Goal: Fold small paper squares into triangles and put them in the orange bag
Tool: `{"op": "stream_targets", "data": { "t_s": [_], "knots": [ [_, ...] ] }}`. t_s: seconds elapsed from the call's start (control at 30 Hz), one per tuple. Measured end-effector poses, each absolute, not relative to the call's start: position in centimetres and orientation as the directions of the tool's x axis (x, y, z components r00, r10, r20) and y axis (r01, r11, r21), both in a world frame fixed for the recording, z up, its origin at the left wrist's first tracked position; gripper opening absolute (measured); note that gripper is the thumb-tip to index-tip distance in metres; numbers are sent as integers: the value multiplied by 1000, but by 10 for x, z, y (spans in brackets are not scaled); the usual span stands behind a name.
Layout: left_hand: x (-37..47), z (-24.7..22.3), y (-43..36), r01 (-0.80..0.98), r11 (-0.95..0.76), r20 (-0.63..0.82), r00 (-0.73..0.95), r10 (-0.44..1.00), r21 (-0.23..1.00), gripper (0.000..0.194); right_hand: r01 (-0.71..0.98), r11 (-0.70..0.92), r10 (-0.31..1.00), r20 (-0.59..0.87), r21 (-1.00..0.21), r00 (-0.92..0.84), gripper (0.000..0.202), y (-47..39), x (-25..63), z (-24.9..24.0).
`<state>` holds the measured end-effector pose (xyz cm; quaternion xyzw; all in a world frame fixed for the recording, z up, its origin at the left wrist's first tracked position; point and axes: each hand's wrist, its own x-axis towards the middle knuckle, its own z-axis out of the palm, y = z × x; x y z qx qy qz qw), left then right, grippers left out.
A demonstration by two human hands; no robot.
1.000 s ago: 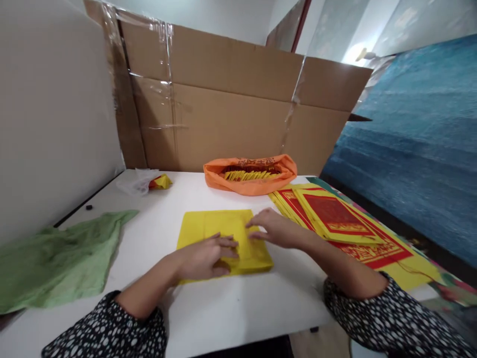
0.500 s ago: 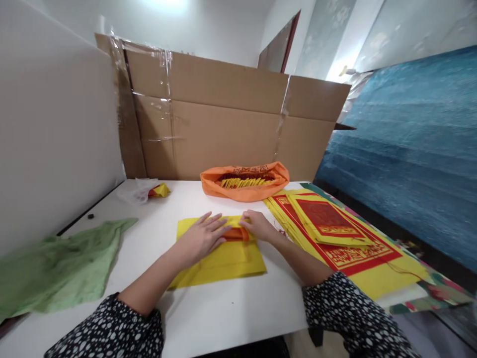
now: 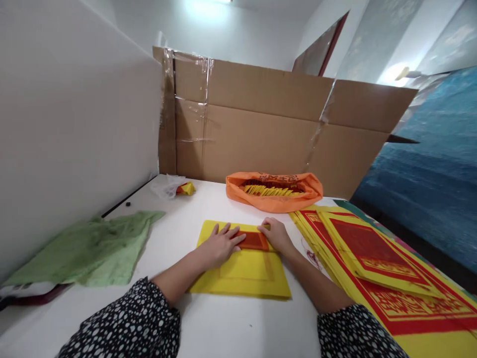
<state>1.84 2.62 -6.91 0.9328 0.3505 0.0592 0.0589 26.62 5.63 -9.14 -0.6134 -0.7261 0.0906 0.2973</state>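
A thin yellow sheet [image 3: 246,273], paper or cloth, lies in front of me with its far part folded over. On the folded strip a red printed patch [image 3: 253,240] shows. My left hand [image 3: 219,246] rests flat on the sheet at the left end of that patch, fingers spread. At the strip's right end my right hand [image 3: 276,234] pinches the folded edge between thumb and fingers. Part of the fold under both hands is hidden.
Behind stands an orange bag [image 3: 274,201] holding several folded yellow-red pieces. Stacked yellow-red printed sheets [image 3: 372,248] lie on the right. A green cloth [image 3: 93,248] and clear plastic bag [image 3: 164,188] are on the left. A cardboard panel [image 3: 261,134] walls the back.
My view has turned left, so everything sits further right. The folded strip now lies flatter, and its red patch shows more fully. Both hands stay on the sheet.
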Motion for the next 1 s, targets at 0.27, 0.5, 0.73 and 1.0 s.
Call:
{"op": "stream_targets", "data": {
  "t_s": [0.27, 0.5, 0.73, 1.0],
  "knots": [
    [21, -64, 25, 684, -711, -2, 721, 693, 162, 47, 837, 200, 951, 308, -509, -41, 16, 57, 266, -92],
    [19, -63, 26, 665, -721, 27, 731, 681, 193, 46, 845, 199, 949, 313, -495, -40, 16, 57, 264, -93],
    [17, -71, 30, 654, -727, 18, 741, 671, 207, 52, 877, 217, 925, 377, -428, -44, 15, 49, 263, -83],
    [17, -77, 31, 639, -745, 2, 759, 651, 189, 62, 810, 552, 826, 266, -199, -498, 56, -24, 211, -85]
  ]
}}
